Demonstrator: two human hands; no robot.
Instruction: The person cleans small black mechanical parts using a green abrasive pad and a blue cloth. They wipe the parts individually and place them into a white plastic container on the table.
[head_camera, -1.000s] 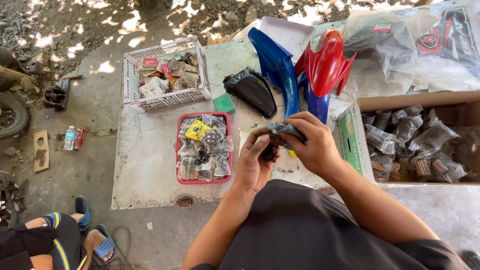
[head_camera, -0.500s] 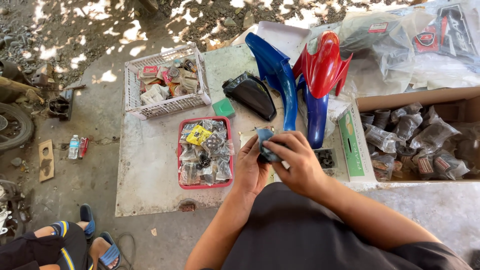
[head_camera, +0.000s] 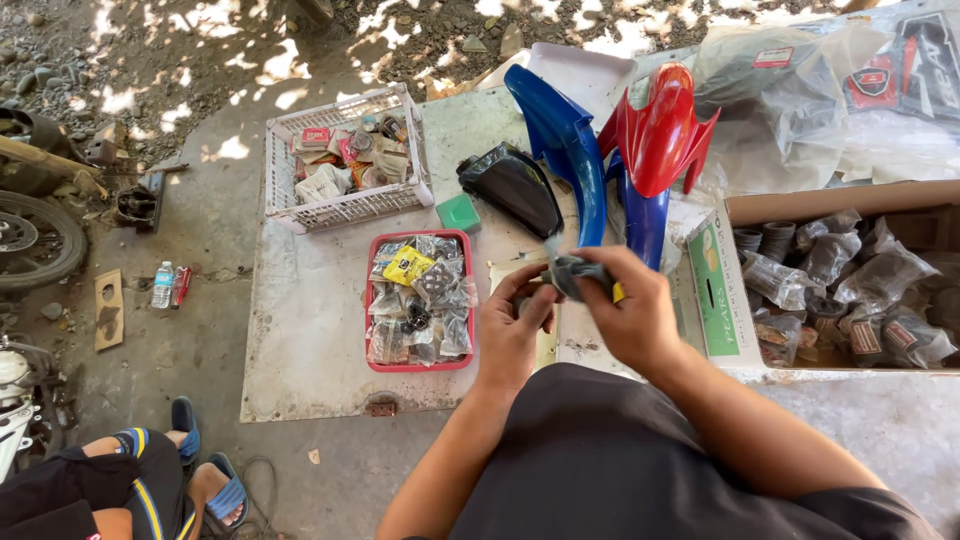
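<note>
Both hands are raised in front of the person's chest, forearms coming up from the bottom of the view and meeting above the near edge of the worktop (head_camera: 310, 330). The right hand (head_camera: 632, 318) is clenched around a small grey plastic-wrapped part (head_camera: 578, 274), thumb and fingers curled over its top, with a bit of yellow showing at the hand's side. The left hand (head_camera: 512, 330) sits just beside it, fingers bent toward the same part and touching its left end; its grip on the part looks light, fingertips only.

Under and beyond the hands lies a pale slab. On it, just left of the left hand, is a red tray (head_camera: 372, 300) filled with small bagged parts, one of them in a yellow packet. Behind the tray stands a white wire basket (head_camera: 345, 208) holding small boxes and packets, some red and white. A small green box (head_camera: 459, 212) lies between the basket and a black plastic cover (head_camera: 512, 186). A blue fender (head_camera: 566, 150) and a red fender (head_camera: 660, 128) rise behind the hands, the red one leaning over the blue.

To the right, a cardboard box (head_camera: 830, 198) with a green and white side panel holds many dark parts in clear bags. Clear plastic bags (head_camera: 800, 90) with red labels are piled behind it.

At the far left a tyre (head_camera: 38, 240) and a plastic bottle (head_camera: 162, 284) lie on the ground. Another person's feet in blue sandals (head_camera: 205, 480) show at the lower left.
</note>
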